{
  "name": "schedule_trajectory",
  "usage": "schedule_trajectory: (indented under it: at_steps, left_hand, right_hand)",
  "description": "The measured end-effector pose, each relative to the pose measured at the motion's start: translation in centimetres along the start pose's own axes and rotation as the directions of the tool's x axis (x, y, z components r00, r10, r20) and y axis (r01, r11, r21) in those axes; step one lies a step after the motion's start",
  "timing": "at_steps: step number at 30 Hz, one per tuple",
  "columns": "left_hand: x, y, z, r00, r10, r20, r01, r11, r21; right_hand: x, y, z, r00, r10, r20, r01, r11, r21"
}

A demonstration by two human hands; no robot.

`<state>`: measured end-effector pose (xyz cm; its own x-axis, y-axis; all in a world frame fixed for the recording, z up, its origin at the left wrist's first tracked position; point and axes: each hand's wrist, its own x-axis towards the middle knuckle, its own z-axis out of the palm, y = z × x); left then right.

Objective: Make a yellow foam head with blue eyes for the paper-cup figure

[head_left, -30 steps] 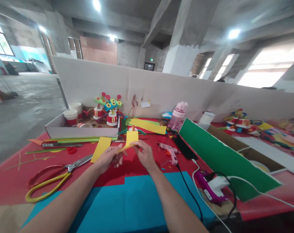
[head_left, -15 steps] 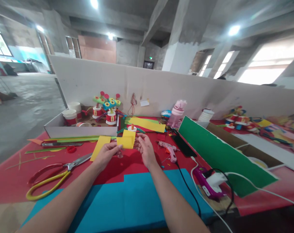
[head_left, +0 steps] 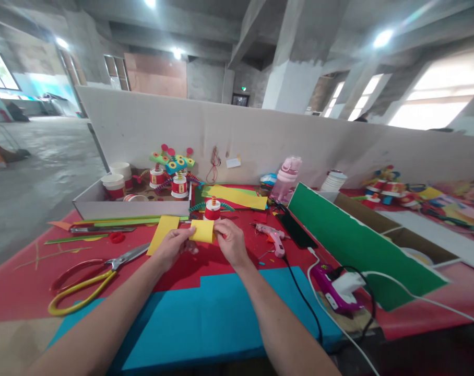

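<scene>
Smooth red sheeting (head_left: pixel 13 292) with a faint sheen is spread over the worktop (head_left: pixel 6 339). At the front edge, a matt finish is shown by the blue sheet (head_left: pixel 174 321), as by the held paper (head_left: pixel 202 231). Near the left edge, scissors (head_left: pixel 114 265) are seen in bright metal, with glossy coated grips (head_left: pixel 59 312). Toward the back edge, translucent plastic is seen in the bottle (head_left: pixel 287 177). Shiny purple plastic is shown by the power strip (head_left: pixel 331 292), a rough white rim by the matt green panel (head_left: pixel 358 245).
</scene>
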<state>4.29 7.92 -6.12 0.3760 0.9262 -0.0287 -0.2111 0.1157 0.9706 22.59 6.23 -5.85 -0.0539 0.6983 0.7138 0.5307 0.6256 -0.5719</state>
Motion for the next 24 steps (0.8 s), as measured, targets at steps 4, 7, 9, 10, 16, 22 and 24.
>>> schedule_trajectory:
  at_steps: [4, 7, 9, 10, 16, 22, 24]
  left_hand:
    - [0.0, 0.3, -0.3, 0.991, -0.130, 0.029, 0.130, 0.992, -0.004]
    - [-0.1, 0.3, -0.5, 0.985, -0.162, 0.059, 0.162, 0.987, 0.014]
    - [-0.2, 0.3, -0.6, 0.985, -0.163, 0.062, 0.162, 0.987, 0.021]
    - [-0.2, 0.3, -0.6, 0.985, -0.161, 0.061, 0.160, 0.987, 0.023]
    - [-0.2, 0.6, -0.6, 0.986, -0.155, 0.065, 0.161, 0.982, -0.103]
    - [0.0, 0.9, -0.7, 0.978, -0.194, 0.075, 0.204, 0.963, -0.176]
    - [0.0, 0.8, -0.8, 0.971, -0.226, 0.083, 0.237, 0.959, -0.155]
  right_hand:
    - [-0.1, -0.2, -0.1, 0.999, 0.009, 0.047, -0.008, 1.000, -0.022]
    - [-0.1, -0.3, -0.1, 0.992, -0.047, 0.116, 0.049, 0.999, -0.014]
    - [-0.1, -0.3, -0.1, 0.988, -0.072, 0.138, 0.076, 0.997, -0.029]
    - [-0.1, -0.2, -0.1, 0.989, -0.068, 0.135, 0.074, 0.997, -0.037]
    - [-0.2, -0.5, -0.2, 0.993, -0.029, 0.116, 0.034, 0.999, -0.039]
    - [-0.1, -1.3, -0.2, 0.964, -0.119, 0.239, 0.146, 0.984, -0.098]
    - [-0.1, -1.2, -0.2, 0.957, -0.141, 0.252, 0.169, 0.981, -0.093]
